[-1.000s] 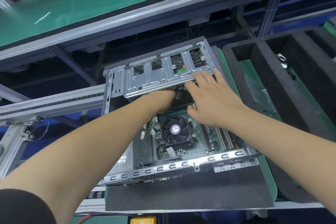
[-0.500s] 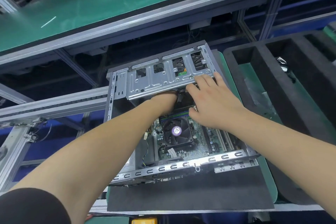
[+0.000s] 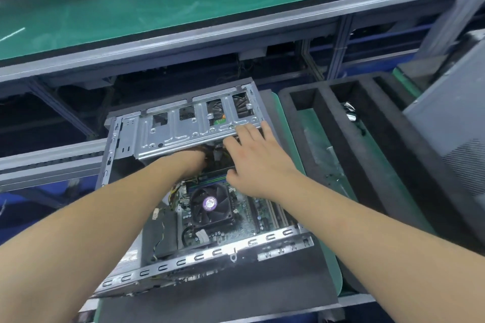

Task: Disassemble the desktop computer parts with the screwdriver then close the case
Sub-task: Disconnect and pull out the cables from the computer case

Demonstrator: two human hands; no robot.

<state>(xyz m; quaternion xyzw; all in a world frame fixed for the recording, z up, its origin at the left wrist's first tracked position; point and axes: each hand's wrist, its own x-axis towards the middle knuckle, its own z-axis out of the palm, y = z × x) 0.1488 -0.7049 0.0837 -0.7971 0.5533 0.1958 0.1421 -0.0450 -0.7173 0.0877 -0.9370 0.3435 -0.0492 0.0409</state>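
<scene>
Now the right hand (image 3: pixel 258 162) lies flat and relaxed, fingers straight, their tips resting on the near edge of the drive cage (image 3: pixel 189 130) while the palm hovers over the memory slots. Just left of it, the left hand (image 3: pixel 195 158) is buried under that cage; whether it grips anything cannot be told. Compared with a second ago, the right fingertips have crept a little further onto the cage and the left hand has stayed tucked underneath, which suggests the person is still feeling for a cable or catch before the cage or drive can come out. Below the hands, the CPU fan (image 3: pixel 210 206) sits on the motherboard inside the open computer case (image 3: pixel 210 252), which lies on a dark mat on the table. To the right of the right hand stands a black foam tray (image 3: pixel 341 139), and beyond it a grey panel (image 3: pixel 451 123). No screwdriver is visible. The cage itself blocks sight of the left hand's work.
</scene>
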